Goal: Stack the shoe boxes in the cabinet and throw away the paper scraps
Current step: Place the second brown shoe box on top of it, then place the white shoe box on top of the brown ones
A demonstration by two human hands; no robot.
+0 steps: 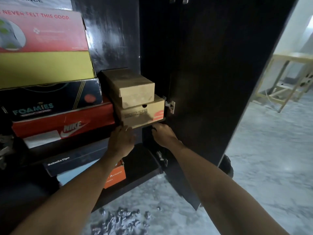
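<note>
Both bare forearms reach forward and up, side by side. The left hand is back-up with fingers extended forward. The right hand has fingers curled downward at the tips.

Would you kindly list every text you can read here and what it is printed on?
"NEVER FELT THIS GOOD." on the pink box
"FOAMIES" on the black box
"NIKE" on the red box
"Onitsuka Tiger" on the dark box
Too blurred: print on the lower brown box and orange box.
</note>
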